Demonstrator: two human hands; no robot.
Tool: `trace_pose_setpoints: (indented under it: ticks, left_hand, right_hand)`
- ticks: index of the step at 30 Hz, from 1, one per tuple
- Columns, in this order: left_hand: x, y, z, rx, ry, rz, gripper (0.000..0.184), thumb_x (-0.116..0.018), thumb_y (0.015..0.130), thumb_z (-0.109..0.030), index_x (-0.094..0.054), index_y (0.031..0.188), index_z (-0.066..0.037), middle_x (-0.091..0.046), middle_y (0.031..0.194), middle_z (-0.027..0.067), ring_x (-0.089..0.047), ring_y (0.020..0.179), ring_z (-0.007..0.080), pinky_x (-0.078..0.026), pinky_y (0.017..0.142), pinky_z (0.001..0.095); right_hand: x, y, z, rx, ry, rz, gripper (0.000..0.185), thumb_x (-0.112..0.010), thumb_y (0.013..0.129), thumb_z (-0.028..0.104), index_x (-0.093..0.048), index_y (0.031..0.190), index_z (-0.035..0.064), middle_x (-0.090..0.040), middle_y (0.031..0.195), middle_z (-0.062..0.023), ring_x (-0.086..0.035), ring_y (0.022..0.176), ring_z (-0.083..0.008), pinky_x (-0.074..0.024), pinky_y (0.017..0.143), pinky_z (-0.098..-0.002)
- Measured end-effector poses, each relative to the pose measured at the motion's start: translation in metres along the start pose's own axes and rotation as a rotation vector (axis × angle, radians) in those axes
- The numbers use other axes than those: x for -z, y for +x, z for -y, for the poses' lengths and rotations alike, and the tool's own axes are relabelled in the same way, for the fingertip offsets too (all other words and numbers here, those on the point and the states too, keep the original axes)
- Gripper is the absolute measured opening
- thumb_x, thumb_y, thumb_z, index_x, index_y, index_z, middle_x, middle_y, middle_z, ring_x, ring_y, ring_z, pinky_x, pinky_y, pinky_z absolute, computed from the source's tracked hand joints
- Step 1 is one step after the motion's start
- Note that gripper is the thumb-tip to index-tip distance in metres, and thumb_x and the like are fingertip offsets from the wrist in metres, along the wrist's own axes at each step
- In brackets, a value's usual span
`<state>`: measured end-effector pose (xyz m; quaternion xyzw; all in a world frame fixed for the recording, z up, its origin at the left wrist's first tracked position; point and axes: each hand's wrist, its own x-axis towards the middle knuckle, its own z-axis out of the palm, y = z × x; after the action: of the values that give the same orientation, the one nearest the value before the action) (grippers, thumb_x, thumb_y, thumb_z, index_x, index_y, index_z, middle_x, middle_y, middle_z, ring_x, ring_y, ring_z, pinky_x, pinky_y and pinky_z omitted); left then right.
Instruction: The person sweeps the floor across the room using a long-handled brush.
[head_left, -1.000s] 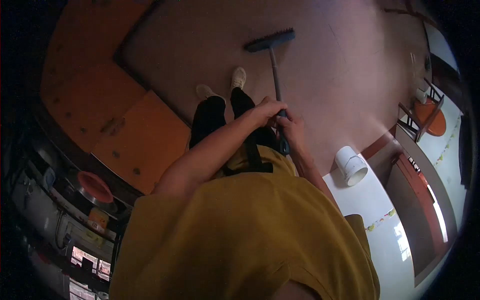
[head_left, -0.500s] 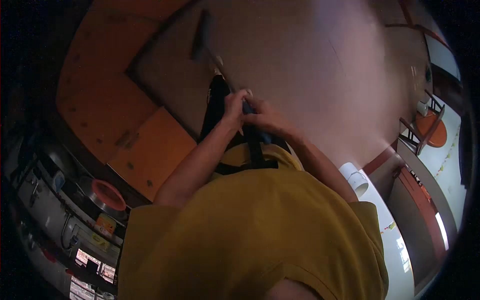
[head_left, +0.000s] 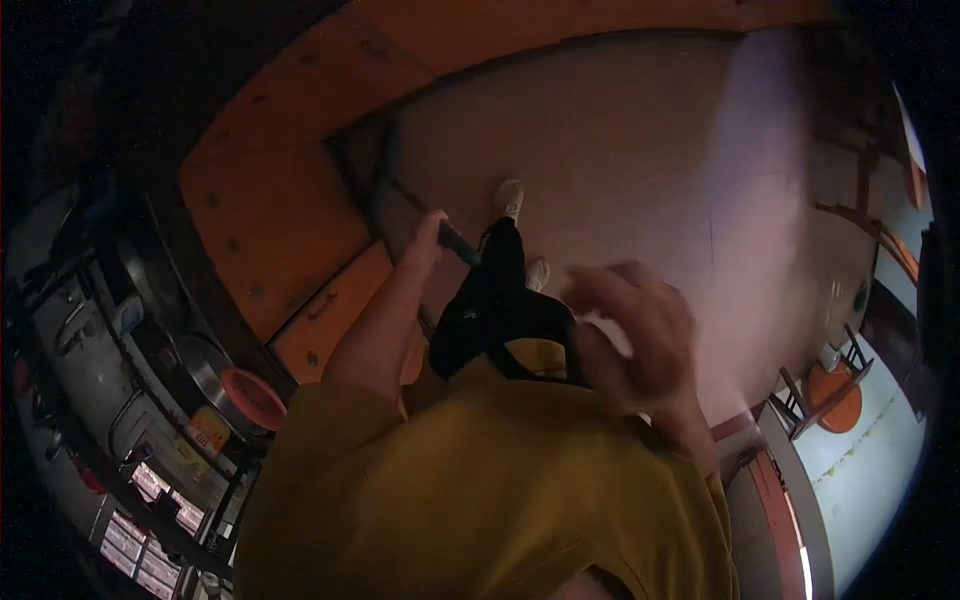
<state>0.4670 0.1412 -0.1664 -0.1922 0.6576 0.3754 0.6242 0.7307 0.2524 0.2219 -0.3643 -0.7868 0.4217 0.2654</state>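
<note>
My left hand (head_left: pixel 430 232) is wrapped round the handle of a long-handled broom or mop (head_left: pixel 460 244); which of the two I cannot tell. Its wide, dark bluish head rests on or close to the floor beside the orange cabinets, and the handle end points back toward my dark trousers. My right hand (head_left: pixel 645 325) is off the handle, raised in front of my right side. It is smeared by motion, with its fingers curved and apart from the thumb, and nothing shows in it.
Orange cabinets (head_left: pixel 290 225) line the left and far edges of the floor (head_left: pixel 600 130). At the left is a counter with a red basin (head_left: pixel 253 398) and a metal pan. A wooden chair (head_left: pixel 835 395) stands at the right near a white table (head_left: pixel 880 440). My shoes (head_left: pixel 509 197) are ahead.
My right hand has let go of the handle and moved right. My left hand has moved left and slightly lower in view with the tool. The view has turned, showing more cabinets ahead.
</note>
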Motion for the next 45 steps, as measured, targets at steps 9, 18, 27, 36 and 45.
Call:
trace_pose_setpoints:
  ticks: [9,18,27,36,45]
  left_hand:
    - [-0.104,-0.026,-0.019,0.058,0.592,0.103,0.011,-0.059,0.065,-0.015,-0.05,0.066,-0.008,-0.047,0.057,0.0061,-0.046,0.045,0.0246,-0.033,0.037,0.0346]
    - [-0.143,0.013,-0.002,-0.111,1.167,0.196,0.013,-0.059,0.066,-0.015,-0.057,0.074,-0.006,-0.052,0.065,0.0102,-0.051,0.054,0.0243,-0.037,0.042,0.0384]
    - [-0.187,-0.03,0.009,-0.072,1.129,0.157,0.015,-0.057,0.065,-0.01,-0.054,0.078,-0.003,-0.049,0.069,0.0098,-0.052,0.065,0.024,-0.039,0.05,0.0384]
    - [-0.205,-0.057,0.016,-0.035,1.563,0.425,0.012,-0.058,0.062,-0.011,-0.048,0.064,-0.004,-0.045,0.062,0.0088,-0.048,0.057,0.0233,-0.037,0.048,0.0394]
    - [-0.191,-0.124,0.025,0.137,1.191,0.578,0.016,-0.059,0.065,-0.013,-0.048,0.061,-0.002,-0.045,0.055,0.0066,-0.049,0.049,0.0209,-0.037,0.046,0.037]
  right_hand:
    - [0.048,0.014,0.016,0.021,0.102,-0.178,0.034,-0.047,0.084,0.0,-0.05,0.118,-0.0005,-0.058,0.085,-0.0115,-0.054,0.064,-0.017,-0.0441,0.055,-0.0274]
    - [0.064,-0.022,0.016,-0.147,0.049,-0.394,0.033,-0.046,0.085,0.002,-0.05,0.118,-0.0005,-0.058,0.084,-0.0109,-0.054,0.065,-0.016,-0.0441,0.055,-0.0271]
    - [0.071,-0.048,0.009,-0.268,0.036,-0.563,0.033,-0.046,0.086,0.003,-0.05,0.118,-0.0006,-0.058,0.084,-0.0103,-0.053,0.065,-0.0151,-0.044,0.055,-0.0269]
    - [0.053,-0.065,0.005,-0.397,0.091,-0.696,0.032,-0.045,0.087,0.004,-0.05,0.118,-0.0007,-0.057,0.083,-0.0097,-0.052,0.065,-0.0142,-0.044,0.056,-0.0266]
    - [0.025,-0.076,0.005,-0.527,0.144,-0.82,0.032,-0.044,0.088,0.006,-0.05,0.118,-0.0007,-0.057,0.082,-0.0091,-0.052,0.065,-0.0132,-0.0439,0.056,-0.0263]
